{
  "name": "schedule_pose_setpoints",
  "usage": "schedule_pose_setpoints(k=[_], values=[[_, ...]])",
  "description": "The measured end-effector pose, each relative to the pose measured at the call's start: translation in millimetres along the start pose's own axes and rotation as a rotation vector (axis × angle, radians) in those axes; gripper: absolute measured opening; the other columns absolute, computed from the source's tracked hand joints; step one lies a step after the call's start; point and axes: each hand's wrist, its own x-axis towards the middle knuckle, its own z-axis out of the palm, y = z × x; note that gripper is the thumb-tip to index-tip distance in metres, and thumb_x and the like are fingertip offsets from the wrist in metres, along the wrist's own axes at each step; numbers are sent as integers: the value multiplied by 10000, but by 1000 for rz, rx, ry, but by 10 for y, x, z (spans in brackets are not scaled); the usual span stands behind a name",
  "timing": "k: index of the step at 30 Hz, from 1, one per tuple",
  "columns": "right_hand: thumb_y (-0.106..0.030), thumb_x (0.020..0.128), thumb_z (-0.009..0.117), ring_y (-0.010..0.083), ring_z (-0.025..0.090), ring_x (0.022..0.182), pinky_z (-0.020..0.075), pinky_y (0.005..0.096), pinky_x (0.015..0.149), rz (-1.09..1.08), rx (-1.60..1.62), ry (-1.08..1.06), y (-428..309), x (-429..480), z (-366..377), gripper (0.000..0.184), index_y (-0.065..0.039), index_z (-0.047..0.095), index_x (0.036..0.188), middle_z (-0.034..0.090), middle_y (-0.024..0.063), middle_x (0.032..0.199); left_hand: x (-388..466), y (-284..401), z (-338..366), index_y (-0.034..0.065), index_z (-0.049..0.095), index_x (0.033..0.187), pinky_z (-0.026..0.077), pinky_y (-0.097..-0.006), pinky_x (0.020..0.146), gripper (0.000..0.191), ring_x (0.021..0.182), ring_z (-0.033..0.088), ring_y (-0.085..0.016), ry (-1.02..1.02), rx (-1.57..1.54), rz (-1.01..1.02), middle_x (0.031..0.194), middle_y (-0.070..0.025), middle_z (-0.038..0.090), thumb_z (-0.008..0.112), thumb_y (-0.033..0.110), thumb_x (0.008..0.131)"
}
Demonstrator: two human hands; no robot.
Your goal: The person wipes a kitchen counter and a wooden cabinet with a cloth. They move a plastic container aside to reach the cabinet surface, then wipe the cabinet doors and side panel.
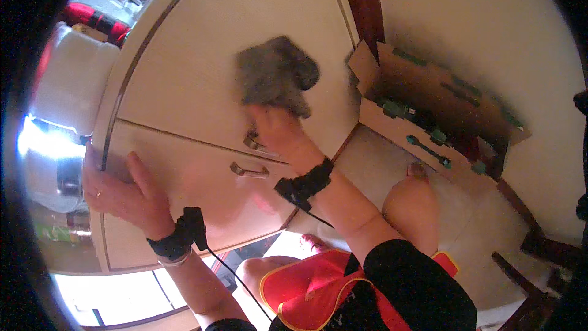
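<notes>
My right hand (278, 131) holds a bunched grey cloth (273, 71) against the pale cabinet door (197, 55); the cloth is blurred. Just below that hand sits one metal door handle (257, 144), partly hidden by it. A second metal handle (249, 171) is on the neighbouring cabinet door (193, 211). At the cabinet's top edge rests my left hand (126, 195), thumb spread from the fingers, with nothing held in it. Its fingertips reach over the edge. Black bands with cables are around both wrists.
An open cardboard box (409, 124) with things inside stands on the tiled floor (367, 156) against the wall (468, 18). A white plastic-looking container (76, 78) and a red-and-black item (98, 20) are on the cabinet top. Dark wooden furniture legs (519, 276) stand at lower right.
</notes>
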Motion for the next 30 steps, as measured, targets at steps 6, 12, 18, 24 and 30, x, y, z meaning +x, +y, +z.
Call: schedule_pose_setpoints(k=[6,12,18,24,30], values=[[-330,1004,396,295,547,1097,383,400,993,638,299,371,1004,-467,302,476,55,495,1266,616,183,1151,12,-8,-36,51,489,1318,347,-474,933,571,1114,481,-352,-74,80,-23,1237,-158,543,444,487,952],[-441,974,409,288,579,994,462,404,858,1258,463,283,1695,-1569,275,559,16,487,1286,600,158,1163,-17,-79,-7,16,505,1280,351,-484,941,563,1099,492,-372,-14,42,-18,1218,-188,551,450,473,956],[-579,990,292,193,496,1172,374,325,1013,1689,811,482,1945,-2836,711,711,-5,439,1383,552,80,1300,-69,-86,37,7,487,1312,354,-466,964,595,1121,474,-367,25,153,-10,1250,-197,534,413,486,967],[-559,996,306,210,484,1189,363,334,1030,1785,779,620,1265,-2804,1326,688,1,443,1373,541,91,1313,-93,-22,44,-8,494,1310,367,-462,974,675,1133,488,-352,23,-6,-84,1247,-203,535,398,555,952],[-517,1009,311,251,469,1230,337,324,1060,1761,818,764,1773,-2699,1032,645,10,439,1359,509,109,1355,-77,-51,85,-80,473,1308,412,-434,1004,724,1169,515,-314,89,-329,-224,1310,-241,516,525,521,908]])
